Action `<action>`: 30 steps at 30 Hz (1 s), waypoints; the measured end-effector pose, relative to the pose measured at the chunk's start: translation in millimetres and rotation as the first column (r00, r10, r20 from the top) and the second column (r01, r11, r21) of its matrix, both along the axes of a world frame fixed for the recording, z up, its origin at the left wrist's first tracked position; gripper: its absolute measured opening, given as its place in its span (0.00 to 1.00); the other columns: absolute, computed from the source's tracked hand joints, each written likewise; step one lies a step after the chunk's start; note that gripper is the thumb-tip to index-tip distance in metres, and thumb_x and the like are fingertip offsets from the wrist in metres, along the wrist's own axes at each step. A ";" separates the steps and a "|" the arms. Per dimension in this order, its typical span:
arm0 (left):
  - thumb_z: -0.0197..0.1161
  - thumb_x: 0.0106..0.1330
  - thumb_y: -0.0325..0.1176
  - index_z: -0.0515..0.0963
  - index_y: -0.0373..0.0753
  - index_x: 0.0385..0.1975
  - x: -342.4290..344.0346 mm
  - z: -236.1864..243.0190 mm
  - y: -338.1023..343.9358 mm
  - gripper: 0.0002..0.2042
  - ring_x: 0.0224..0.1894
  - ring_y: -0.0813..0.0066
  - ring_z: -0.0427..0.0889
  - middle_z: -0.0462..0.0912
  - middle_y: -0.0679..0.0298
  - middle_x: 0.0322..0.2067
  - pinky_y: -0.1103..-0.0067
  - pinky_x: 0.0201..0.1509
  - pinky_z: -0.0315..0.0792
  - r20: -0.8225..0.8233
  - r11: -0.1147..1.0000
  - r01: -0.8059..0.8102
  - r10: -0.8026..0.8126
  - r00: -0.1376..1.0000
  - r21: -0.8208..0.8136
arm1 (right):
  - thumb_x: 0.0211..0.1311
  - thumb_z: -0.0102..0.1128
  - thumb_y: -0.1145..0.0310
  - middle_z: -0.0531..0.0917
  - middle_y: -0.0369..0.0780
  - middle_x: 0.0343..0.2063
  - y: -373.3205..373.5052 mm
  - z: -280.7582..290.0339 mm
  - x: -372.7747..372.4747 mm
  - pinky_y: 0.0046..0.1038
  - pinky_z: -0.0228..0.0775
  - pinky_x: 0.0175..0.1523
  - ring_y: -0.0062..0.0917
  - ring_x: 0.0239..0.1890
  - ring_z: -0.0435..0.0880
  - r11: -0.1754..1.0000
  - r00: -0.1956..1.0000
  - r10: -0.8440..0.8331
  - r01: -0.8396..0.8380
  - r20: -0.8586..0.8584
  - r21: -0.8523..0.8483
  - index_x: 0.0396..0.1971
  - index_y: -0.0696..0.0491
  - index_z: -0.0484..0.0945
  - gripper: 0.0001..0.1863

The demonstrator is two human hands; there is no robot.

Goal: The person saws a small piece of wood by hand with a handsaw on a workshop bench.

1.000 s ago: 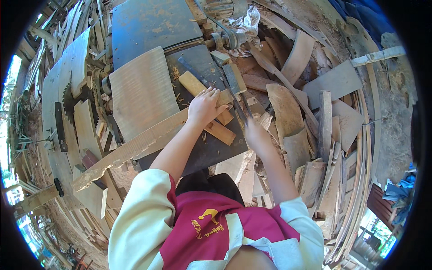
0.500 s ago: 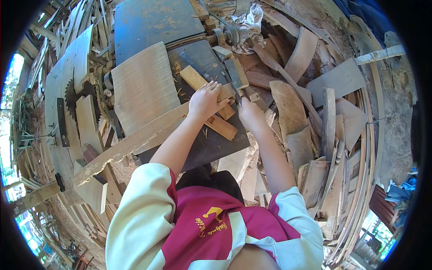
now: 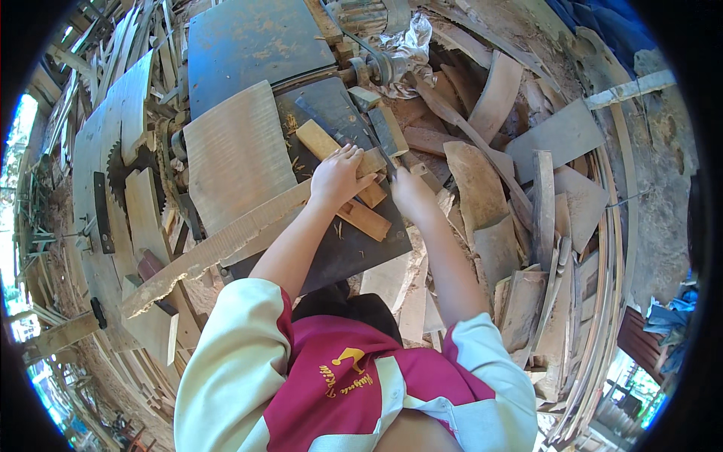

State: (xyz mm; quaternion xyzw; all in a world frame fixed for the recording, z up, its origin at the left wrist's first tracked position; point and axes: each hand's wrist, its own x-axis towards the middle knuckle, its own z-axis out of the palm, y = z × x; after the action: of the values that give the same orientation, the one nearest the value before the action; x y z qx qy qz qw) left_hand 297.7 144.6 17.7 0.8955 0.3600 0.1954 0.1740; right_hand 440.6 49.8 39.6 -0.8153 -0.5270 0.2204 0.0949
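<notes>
My left hand [image 3: 337, 178] lies on a long, rough-edged plank [image 3: 203, 260] that slants across the dark metal machine top [image 3: 331, 256]; its fingers are stretched over the wood, thumb out to the right. My right hand [image 3: 409, 188] is closed on a long, narrow dark tool [image 3: 382, 149], probably a blade, at the plank's right end. Short yellowish wood blocks [image 3: 316, 136] and orange-brown pieces [image 3: 365, 220] lie under and beside my left hand, among shavings. A greyish wood block [image 3: 388, 129] lies by the tool. A wide thin board [image 3: 233, 158] rests to the left.
A toothed circular saw blade [image 3: 117, 173] sits among boards at left. A belt and pulley [image 3: 380, 68] with crumpled plastic [image 3: 413, 41] are at the top, beside a blue-grey plate [image 3: 256, 45]. Heaped offcuts [image 3: 489, 188] fill the right side.
My right hand has moved up from lower down toward the plank's end, and has dropped back slightly since the middle frame. My left hand stays on the plank.
</notes>
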 end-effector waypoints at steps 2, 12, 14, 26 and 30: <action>0.61 0.49 0.52 0.74 0.36 0.45 -5.3 0.2 0.8 0.28 0.50 0.62 0.74 0.74 0.53 0.48 0.74 0.51 0.69 -0.023 1.000 -0.010 0.010 1.000 -0.016 | 0.58 0.39 0.67 0.77 0.54 0.26 -1.1 3.2 -6.0 0.47 0.67 0.38 0.50 0.33 0.77 1.000 1.000 0.008 -0.008 0.001 0.011 0.30 0.58 0.68 0.11; 0.60 0.50 0.51 0.73 0.36 0.45 -13.7 -2.5 1.8 0.28 0.50 0.62 0.73 0.73 0.53 0.48 0.74 0.52 0.68 -0.039 1.000 -0.004 0.004 0.999 -0.005 | 0.60 0.43 0.64 0.76 0.53 0.23 -120.5 44.4 -17.4 0.47 0.66 0.34 0.49 0.29 0.76 0.975 0.998 -0.056 0.050 -0.021 -0.215 0.34 0.56 0.65 0.10; 0.60 0.50 0.51 0.73 0.36 0.45 -17.7 -5.7 4.5 0.28 0.51 0.62 0.72 0.73 0.53 0.49 0.74 0.53 0.68 -0.021 0.999 -0.025 0.025 0.999 0.021 | 0.60 0.42 0.64 0.76 0.53 0.24 -83.8 42.4 -22.6 0.46 0.66 0.34 0.49 0.30 0.76 0.988 0.998 -0.035 0.026 -0.053 -0.154 0.33 0.57 0.66 0.11; 0.60 0.50 0.52 0.73 0.38 0.47 -13.5 1.3 3.8 0.28 0.50 0.65 0.73 0.72 0.55 0.50 0.74 0.51 0.69 -0.082 0.995 -0.050 0.043 0.996 -0.082 | 0.59 0.41 0.65 0.77 0.55 0.24 -82.2 28.2 -19.5 0.47 0.66 0.36 0.50 0.31 0.77 0.991 0.996 -0.068 0.061 -0.052 -0.120 0.32 0.58 0.66 0.11; 0.60 0.50 0.53 0.73 0.39 0.47 -13.9 -1.2 3.0 0.28 0.50 0.65 0.74 0.73 0.55 0.49 0.74 0.50 0.70 -0.077 0.994 -0.058 0.051 0.996 -0.089 | 0.60 0.41 0.63 0.77 0.54 0.25 -126.4 40.5 -19.4 0.46 0.66 0.36 0.50 0.31 0.77 0.975 0.995 -0.084 0.071 -0.052 -0.211 0.34 0.57 0.66 0.12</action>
State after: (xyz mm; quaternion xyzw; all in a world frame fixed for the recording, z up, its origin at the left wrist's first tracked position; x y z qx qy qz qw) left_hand 283.9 147.5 16.5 0.8830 0.3992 0.1499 0.1959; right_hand 421.3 -76.6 80.1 -0.8337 -0.4656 0.2951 0.0333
